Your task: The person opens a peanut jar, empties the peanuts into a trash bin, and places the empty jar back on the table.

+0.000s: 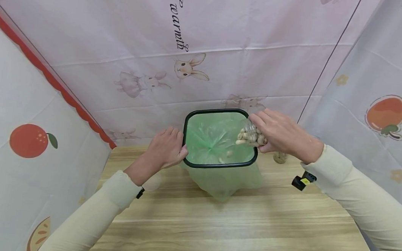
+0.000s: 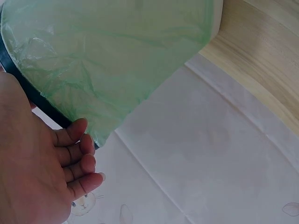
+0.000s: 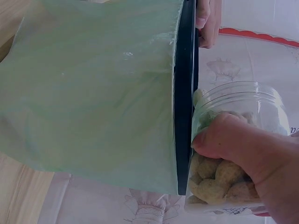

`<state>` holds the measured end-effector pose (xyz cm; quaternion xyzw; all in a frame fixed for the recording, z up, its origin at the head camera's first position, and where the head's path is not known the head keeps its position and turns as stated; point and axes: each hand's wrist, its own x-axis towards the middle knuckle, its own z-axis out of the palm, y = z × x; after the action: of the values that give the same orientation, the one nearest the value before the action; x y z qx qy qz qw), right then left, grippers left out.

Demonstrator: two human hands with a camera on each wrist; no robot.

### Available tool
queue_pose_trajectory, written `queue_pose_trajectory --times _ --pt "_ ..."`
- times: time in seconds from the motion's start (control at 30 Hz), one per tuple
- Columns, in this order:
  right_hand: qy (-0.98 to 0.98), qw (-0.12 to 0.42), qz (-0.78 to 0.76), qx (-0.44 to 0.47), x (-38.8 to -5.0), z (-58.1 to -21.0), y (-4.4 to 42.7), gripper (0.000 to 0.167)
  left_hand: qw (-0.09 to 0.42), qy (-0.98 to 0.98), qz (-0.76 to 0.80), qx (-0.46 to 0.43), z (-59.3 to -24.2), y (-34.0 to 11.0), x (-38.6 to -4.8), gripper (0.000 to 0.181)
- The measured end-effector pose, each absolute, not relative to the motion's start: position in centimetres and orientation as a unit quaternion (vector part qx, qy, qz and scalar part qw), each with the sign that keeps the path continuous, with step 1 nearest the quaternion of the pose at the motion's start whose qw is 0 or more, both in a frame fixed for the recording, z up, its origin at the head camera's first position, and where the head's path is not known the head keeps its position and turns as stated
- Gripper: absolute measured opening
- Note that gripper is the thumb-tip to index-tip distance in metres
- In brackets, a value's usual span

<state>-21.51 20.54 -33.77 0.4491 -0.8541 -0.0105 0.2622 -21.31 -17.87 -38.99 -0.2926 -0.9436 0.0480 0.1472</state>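
Observation:
A trash bin with a black rim (image 1: 216, 165) and a green plastic liner (image 1: 200, 140) stands on the table. My left hand (image 1: 167, 146) holds the rim at its left side, the thumb lying over the edge; in the left wrist view the hand's fingers (image 2: 77, 156) bend beside the rim. With my right hand (image 1: 280, 133) I grip a clear plastic jar (image 3: 243, 93) of peanuts in their shells (image 3: 217, 179). The jar is tipped over the right side of the rim, its mouth toward the bin. A few peanuts (image 1: 229, 153) lie inside on the liner.
Another small container (image 1: 280, 157) stands on the wooden table (image 1: 230, 225) behind my right wrist. A pale round thing (image 1: 151, 183) lies near my left wrist. Printed cloth walls (image 1: 224, 73) enclose the table at the back and both sides.

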Motion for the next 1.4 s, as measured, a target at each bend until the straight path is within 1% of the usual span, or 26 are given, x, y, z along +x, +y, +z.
queue_pose_trajectory --times 0.23,0.4,0.73,1.1,1.3,1.4 --pt "-0.856 0.258 -0.015 0.449 -21.5 -33.8 20.5 0.087 0.148 -0.944 0.053 -0.289 -39.1 -17.9 -21.4 0.033" --pt "-0.856 0.256 -0.018 0.449 -21.5 -33.7 20.5 0.084 0.149 -0.944 0.053 -0.289 -39.1 -17.9 -21.4 0.033" --pt "-0.858 0.247 -0.023 0.449 -21.3 -33.1 20.3 0.083 0.138 -0.945 0.052 -0.291 -38.6 -17.9 -21.3 0.033" --pt "-0.844 0.257 -0.046 0.469 -21.2 -32.7 20.0 0.083 0.113 -0.95 0.055 -0.285 -38.6 -17.9 -21.2 0.034" --pt "-0.844 0.251 -0.058 0.471 -21.0 -32.5 19.5 0.083 0.132 -0.946 0.052 -0.29 -38.6 -17.9 -21.1 0.033" --pt "-0.848 0.244 -0.055 0.468 -20.9 -32.4 19.5 0.084 0.133 -0.946 0.052 -0.29 -38.5 -17.9 -21.1 0.033"
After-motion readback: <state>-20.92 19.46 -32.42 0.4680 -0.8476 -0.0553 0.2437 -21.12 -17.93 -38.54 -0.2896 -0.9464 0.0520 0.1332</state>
